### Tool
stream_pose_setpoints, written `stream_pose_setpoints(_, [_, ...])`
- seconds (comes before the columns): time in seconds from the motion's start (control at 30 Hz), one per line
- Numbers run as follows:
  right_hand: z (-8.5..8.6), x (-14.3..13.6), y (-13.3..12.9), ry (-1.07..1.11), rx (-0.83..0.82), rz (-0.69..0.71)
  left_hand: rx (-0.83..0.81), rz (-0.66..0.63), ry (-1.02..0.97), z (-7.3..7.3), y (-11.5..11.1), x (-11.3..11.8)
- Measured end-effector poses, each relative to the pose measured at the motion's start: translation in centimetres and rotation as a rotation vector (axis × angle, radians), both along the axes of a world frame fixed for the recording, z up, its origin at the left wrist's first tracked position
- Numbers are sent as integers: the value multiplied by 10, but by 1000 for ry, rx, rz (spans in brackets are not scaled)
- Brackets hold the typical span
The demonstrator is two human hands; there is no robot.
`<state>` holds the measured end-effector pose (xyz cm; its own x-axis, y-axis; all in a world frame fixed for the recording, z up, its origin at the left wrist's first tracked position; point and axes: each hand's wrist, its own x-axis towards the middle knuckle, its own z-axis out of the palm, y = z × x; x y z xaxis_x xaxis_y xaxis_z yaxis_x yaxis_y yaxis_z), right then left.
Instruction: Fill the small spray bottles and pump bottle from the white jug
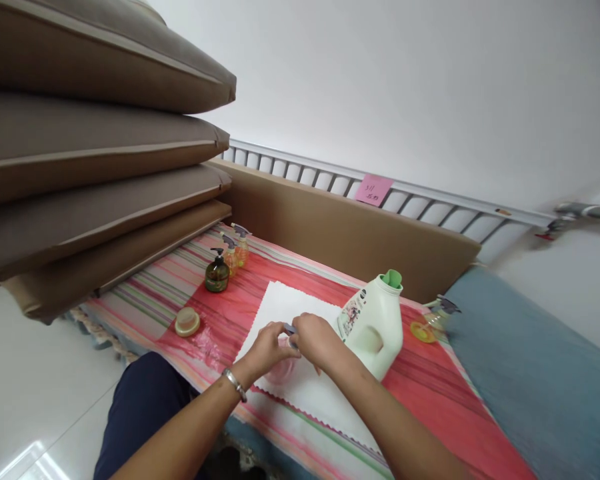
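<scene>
My left hand, with a silver bracelet at the wrist, is closed at the grey pump head. Closed on the same pump head from the other side is my right hand. Beneath my left hand a clear bottle shows pinkish against a white cloth; my fingers hide its neck, so I cannot tell whether the pump is seated in it. Just right of my hands a pale green jug stands tilted in view, its green spout uncovered. A pale round cap lies to the left.
A dark green pump bottle and two clear pump bottles with yellow liquid stand back left. Another pump bottle is at right. Stacked brown cushions rise at left; a brown panel runs along the back.
</scene>
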<state>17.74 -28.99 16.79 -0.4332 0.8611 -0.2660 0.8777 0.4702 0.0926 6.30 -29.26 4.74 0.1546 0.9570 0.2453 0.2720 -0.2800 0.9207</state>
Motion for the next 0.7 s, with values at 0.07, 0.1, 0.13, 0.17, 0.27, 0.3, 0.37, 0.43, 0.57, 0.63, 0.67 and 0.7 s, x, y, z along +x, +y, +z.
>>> stream_pose_setpoints(0.07, [-1,1,0,-2,-3,9,-12,-113,-15,3,3,-5])
stream_pose_setpoints(0.1, [-1,1,1,-2,-3,13,-17,-164,-21,4,3,-7])
stream_pose_setpoints(0.13, [-2,1,1,-2,-1,16,-21,-194,-28,5,3,-8])
stream_pose_setpoints(0.17, [-2,1,2,-3,1,17,-24,-200,-34,5,3,-7])
stream_pose_setpoints(0.27, [-3,1,2,-6,5,14,-32,-122,-53,1,2,-2])
stream_pose_setpoints(0.3, [-4,1,2,-5,4,16,-36,-107,-60,-1,2,0])
stream_pose_setpoints(0.37, [-4,2,2,3,4,22,-48,-138,-69,-1,4,-1])
stream_pose_setpoints(0.43, [-4,2,1,8,7,28,-61,-214,-66,1,7,-5])
stream_pose_setpoints(0.57, [-3,2,0,7,5,26,-45,-228,-44,7,7,-8])
stream_pose_setpoints(0.63, [-2,1,0,4,1,20,-30,-145,-34,6,4,-2])
stream_pose_setpoints(0.67, [-2,1,0,4,2,17,-25,-104,-30,5,4,0])
stream_pose_setpoints(0.7, [-2,1,0,5,4,15,-22,-80,-26,4,4,2])
